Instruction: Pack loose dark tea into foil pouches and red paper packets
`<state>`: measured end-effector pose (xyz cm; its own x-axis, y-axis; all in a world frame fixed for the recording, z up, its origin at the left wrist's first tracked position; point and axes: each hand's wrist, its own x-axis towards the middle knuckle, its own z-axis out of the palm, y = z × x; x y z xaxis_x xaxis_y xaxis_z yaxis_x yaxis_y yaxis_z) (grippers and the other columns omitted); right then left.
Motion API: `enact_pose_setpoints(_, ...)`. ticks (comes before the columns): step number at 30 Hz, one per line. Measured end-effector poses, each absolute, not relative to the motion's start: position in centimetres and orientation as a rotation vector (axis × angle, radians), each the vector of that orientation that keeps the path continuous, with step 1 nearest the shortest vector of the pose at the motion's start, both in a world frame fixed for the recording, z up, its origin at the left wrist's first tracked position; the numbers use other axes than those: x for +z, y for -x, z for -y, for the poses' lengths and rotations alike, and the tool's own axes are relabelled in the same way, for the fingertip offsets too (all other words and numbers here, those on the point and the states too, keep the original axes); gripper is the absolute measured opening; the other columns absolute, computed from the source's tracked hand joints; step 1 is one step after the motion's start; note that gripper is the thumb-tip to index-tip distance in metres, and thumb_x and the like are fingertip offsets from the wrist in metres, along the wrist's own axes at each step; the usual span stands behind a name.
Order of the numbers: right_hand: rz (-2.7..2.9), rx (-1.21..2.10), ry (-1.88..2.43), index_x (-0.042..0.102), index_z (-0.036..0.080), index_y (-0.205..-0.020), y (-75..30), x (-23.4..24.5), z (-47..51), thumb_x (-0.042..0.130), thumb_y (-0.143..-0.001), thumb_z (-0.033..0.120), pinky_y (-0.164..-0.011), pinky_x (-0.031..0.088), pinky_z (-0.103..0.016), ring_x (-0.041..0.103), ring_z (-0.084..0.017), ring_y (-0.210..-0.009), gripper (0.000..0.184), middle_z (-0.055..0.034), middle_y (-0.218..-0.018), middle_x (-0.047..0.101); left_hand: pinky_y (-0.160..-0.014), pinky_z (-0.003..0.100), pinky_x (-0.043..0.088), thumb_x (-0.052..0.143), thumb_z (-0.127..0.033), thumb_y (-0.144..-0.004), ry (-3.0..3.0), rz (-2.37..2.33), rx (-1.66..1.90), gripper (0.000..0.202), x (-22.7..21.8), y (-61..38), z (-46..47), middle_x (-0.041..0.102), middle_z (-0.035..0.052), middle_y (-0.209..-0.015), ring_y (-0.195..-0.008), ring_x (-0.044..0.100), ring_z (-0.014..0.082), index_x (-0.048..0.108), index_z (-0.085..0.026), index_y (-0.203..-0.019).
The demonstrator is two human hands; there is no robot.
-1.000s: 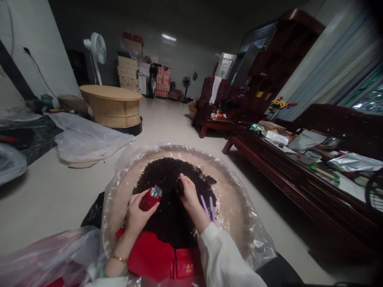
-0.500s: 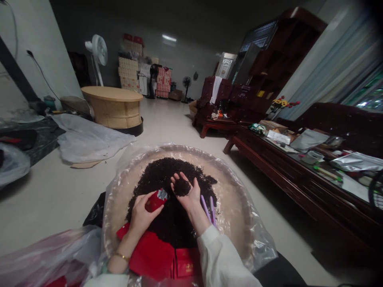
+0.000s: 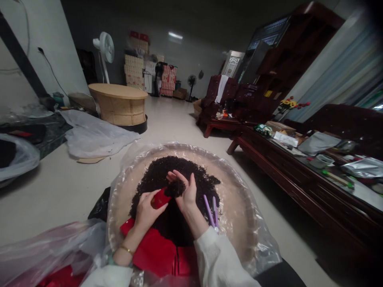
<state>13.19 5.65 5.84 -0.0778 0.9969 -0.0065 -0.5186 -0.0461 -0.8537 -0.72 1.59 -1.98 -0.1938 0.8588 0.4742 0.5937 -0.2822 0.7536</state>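
A round woven tray (image 3: 239, 207) lined with clear plastic sits before me, heaped with dark loose tea leaves (image 3: 155, 175). My left hand (image 3: 146, 211) grips a small red pouch (image 3: 160, 198) with its mouth turned toward my right hand. My right hand (image 3: 185, 193) is cupped around a clump of tea leaves (image 3: 176, 187) and tips it against the pouch's mouth. Purple tweezers (image 3: 211, 211) lie on the tray just right of my right wrist. A pile of red pouches (image 3: 155, 251) rests at the tray's near edge.
A long dark wooden table (image 3: 299, 167) cluttered with bags and packets runs along the right. A round wooden table (image 3: 119, 103), a standing fan (image 3: 104, 52) and plastic sheets (image 3: 95, 135) lie to the left. Stacked boxes (image 3: 134, 67) stand at the back.
My right hand scooped a clump of tea from the heap, lifted it palm up, then turned it toward the red pouch. The left hand kept holding the pouch.
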Motion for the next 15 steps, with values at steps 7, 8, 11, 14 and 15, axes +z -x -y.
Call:
enact_pose_setpoints(7,1.01,1.454,0.79,0.069,0.019,-0.108,-12.5,6.8,-4.8,0.015,-0.087,0.071,-0.106,0.036,-0.046,0.056,-0.026,-0.121,0.078,-0.0103,-0.12,0.067,-0.085,0.041,0.054,0.073,-0.035,-0.063,-1.771,-1.733,1.398,0.048,-2.3,1.0,-1.7,0.063,0.0067,-0.097,-0.09,0.064,0.0241,0.065,-0.023,-0.109)
enact_pose_setpoints(8,1.038,1.457,0.802,0.068,0.02,-0.11,-12.5,7.0,-4.7,0.013,-0.088,0.071,-0.106,0.037,-0.046,0.054,-0.026,-0.123,0.078,-0.0102,-0.123,0.066,-0.085,0.041,0.054,0.074,-0.036,-0.063,-1.771,-1.744,1.402,0.048,-2.3,1.0,-1.7,0.063,0.007,-0.097,-0.09,0.064,0.0244,0.066,-0.022,-0.108)
enact_pose_setpoints(11,1.037,1.492,0.786,0.067,0.021,-0.11,-12.5,7.3,-4.2,0.015,-0.089,0.07,-0.103,0.04,-0.046,0.051,-0.025,-0.127,0.075,-0.0096,-0.129,0.062,-0.083,0.041,0.054,0.074,-0.039,-0.062,-1.76,-1.774,1.423,0.05,-2.3,0.9,-1.8,0.064,0.0074,-0.095,-0.088,0.065,0.0246,0.066,-0.021,-0.108)
enact_pose_setpoints(14,0.969,1.5,0.725,0.068,0.022,-0.106,-12.7,7.3,-4.2,0.023,-0.089,0.068,-0.098,0.044,-0.045,0.052,-0.026,-0.125,0.067,-0.0098,-0.127,0.063,-0.083,0.041,0.054,0.074,-0.041,-0.062,-1.744,-1.793,1.438,0.052,-2.3,1.0,-1.8,0.065,0.008,-0.093,-0.086,0.065,0.0248,0.066,-0.019,-0.107)
enact_pose_setpoints(15,0.949,1.483,0.726,0.069,0.021,-0.103,-12.9,7.2,-4.4,0.027,-0.089,0.067,-0.097,0.045,-0.044,0.054,-0.026,-0.123,0.064,-0.0101,-0.125,0.065,-0.083,0.041,0.054,0.074,-0.042,-0.062,-1.734,-1.803,1.45,0.052,-2.3,1.0,-1.9,0.065,0.0083,-0.093,-0.086,0.065,0.0251,0.066,-0.019,-0.107)
